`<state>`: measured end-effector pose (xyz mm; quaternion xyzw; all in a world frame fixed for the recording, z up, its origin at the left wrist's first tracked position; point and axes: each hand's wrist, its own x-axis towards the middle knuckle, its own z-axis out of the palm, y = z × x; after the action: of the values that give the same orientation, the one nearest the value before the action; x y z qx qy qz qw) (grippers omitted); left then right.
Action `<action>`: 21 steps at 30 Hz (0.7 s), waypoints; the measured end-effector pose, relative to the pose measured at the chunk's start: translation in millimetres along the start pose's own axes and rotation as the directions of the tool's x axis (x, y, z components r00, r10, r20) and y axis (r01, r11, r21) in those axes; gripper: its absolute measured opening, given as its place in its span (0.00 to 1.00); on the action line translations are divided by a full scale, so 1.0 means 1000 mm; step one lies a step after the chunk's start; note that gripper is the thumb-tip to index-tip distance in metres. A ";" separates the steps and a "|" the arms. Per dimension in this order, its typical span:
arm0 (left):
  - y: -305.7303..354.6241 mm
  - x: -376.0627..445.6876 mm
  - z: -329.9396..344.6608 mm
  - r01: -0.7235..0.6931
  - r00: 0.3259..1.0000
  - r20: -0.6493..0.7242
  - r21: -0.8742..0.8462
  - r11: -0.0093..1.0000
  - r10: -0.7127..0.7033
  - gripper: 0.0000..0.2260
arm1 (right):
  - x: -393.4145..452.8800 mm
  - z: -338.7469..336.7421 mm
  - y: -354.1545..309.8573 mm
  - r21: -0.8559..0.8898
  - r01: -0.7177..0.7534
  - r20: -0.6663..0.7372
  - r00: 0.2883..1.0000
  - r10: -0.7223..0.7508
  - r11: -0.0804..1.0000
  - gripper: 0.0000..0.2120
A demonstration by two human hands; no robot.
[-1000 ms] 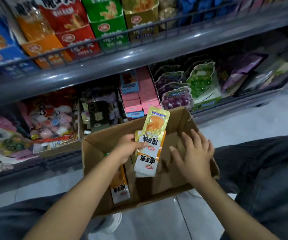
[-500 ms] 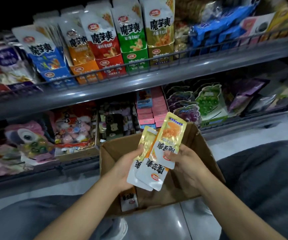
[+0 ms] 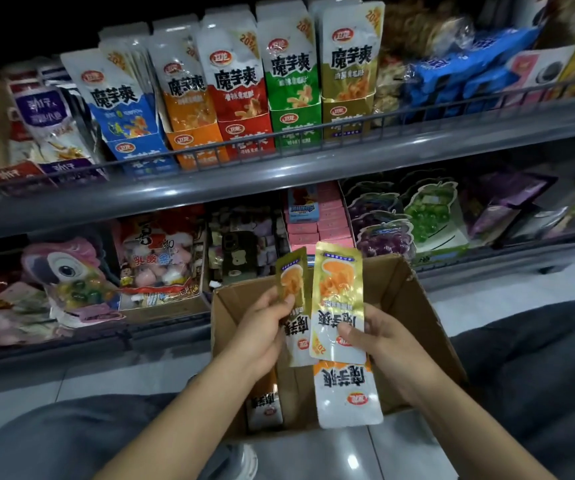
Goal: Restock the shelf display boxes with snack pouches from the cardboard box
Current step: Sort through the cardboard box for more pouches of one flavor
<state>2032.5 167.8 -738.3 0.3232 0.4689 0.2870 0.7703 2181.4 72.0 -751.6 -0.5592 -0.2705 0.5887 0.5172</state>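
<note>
Grape-shaped candy packs (image 3: 386,233) sit right of stacked pink boxes (image 3: 319,226) on the lower shelf (image 3: 175,199).

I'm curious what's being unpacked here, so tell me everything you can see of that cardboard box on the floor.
The cardboard box is plain brown and looks like corrugated card, open at the top with its flaps up. It sits on the pale tiled floor below the lower shelf, between the person's knees. Little is left inside: an orange pouch and another pouch lie at its near side. Both hands, left hand and right hand, hold gold pouches above it.
</note>
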 end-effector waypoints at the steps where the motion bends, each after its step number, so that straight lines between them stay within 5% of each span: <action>1: 0.000 -0.001 0.001 -0.011 1.000 -0.006 0.008 1.000 0.011 0.10 | 0.000 0.001 0.001 -0.020 0.005 -0.007 1.000 -0.005 1.000 0.12; 11: 0.008 -0.003 -0.005 -0.089 0.996 -0.017 0.087 0.992 0.091 0.07 | 0.005 -0.003 -0.002 -0.206 0.027 -0.025 0.999 -0.033 0.978 0.12; 21: -0.004 -0.010 0.023 -0.133 0.991 -0.001 -0.067 0.989 0.134 0.09 | 0.004 0.014 -0.005 -0.197 0.044 0.099 0.995 -0.024 0.979 0.21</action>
<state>2049.9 152.9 -728.0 0.3283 0.4350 0.3530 0.7605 2170.2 81.0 -745.0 -0.5743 -0.3622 0.5761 0.4550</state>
